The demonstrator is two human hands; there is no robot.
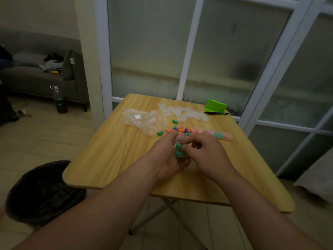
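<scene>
Wooden table [111,159]: left hand [166,160] grips small clear plastic case [175,151] of green foam earplugs [178,153]; right hand [204,153] pinches lid [180,136]. Press lid squarely, case level.

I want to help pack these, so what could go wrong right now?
The small clear case, held by the left hand and right hand, looks open; a slip could spill its green plugs. A careless sweep might also knock the loose plugs off the table.
</scene>
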